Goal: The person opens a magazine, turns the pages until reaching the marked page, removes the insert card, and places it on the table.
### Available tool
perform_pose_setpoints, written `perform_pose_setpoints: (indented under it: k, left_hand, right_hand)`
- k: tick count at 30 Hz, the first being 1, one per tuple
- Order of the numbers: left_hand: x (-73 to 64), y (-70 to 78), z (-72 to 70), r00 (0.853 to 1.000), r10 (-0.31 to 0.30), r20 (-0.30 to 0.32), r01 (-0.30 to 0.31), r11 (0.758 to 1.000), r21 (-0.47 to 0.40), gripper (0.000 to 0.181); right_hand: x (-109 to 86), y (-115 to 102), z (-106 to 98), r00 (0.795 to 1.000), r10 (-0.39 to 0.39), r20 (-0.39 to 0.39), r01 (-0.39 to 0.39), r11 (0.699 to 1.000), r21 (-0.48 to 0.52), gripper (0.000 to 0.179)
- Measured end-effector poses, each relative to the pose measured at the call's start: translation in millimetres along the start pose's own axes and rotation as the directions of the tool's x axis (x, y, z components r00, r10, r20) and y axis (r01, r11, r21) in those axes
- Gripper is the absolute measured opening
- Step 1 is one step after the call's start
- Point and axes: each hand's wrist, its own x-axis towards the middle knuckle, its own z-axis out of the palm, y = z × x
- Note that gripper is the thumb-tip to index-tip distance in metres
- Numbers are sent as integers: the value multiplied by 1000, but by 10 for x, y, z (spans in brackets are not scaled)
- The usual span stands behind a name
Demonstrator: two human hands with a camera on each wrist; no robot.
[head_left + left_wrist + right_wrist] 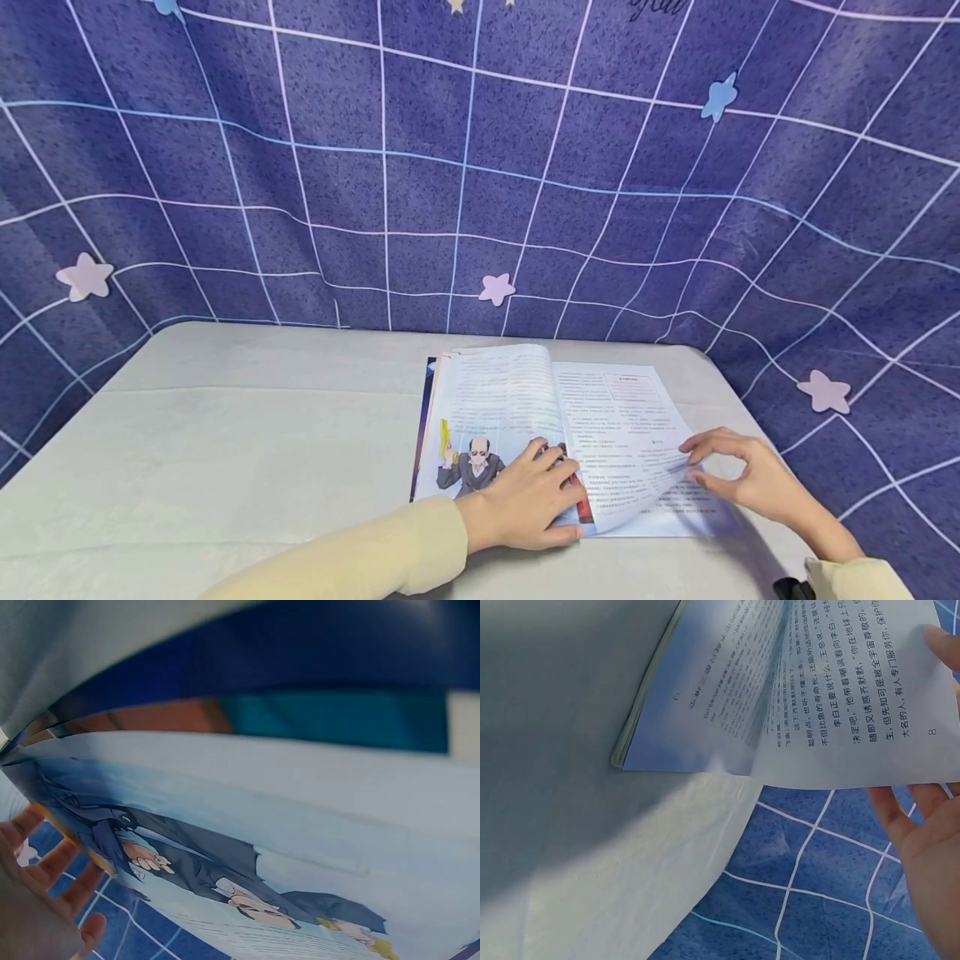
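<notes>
An open magazine (pixel 495 387) lies on the pale table, its left page showing a cartoon man in a dark suit. My left hand (pixel 525 496) rests on the left page near the spine, fingers spread. In the left wrist view that hand (pixel 45 892) appears at the spine beyond the illustrated page. At the right edge, my right hand (pixel 742 475) pinches the lower corner of a text page (pixel 622 467) between thumb and fingers, and the page curves up off the one beneath. The right wrist view shows this lifted page (pixel 840 712) with fingers on both its sides.
The table (pixel 225 433) has a light grey cover and extends far to the left of the magazine. A blue curtain (pixel 420 208) with a white grid and star shapes hangs behind it and along the right side.
</notes>
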Motion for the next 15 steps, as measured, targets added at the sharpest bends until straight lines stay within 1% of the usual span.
perform_pose_setpoints:
  k: [5,9,12,15]
  left_hand:
    - [11,10,-8,1000,-14,3,14,1000,17,48]
    - [33,32,-30,1000,-29,-6,30,999,34,49]
    - [52,49,-42,999,-44,4,43,998,46,49]
    - [74,65,-44,998,-61,12,60,996,60,49]
  right_hand:
    - [14,9,-3,1000,13,-15,-13,1000,-5,35]
    - [33,4,-1,999,-17,-39,17,1000,5,38]
    - [57,-10,0,997,-48,-66,49,999,13,38]
    - [77,-20,2,995,-59,-82,61,998,24,39]
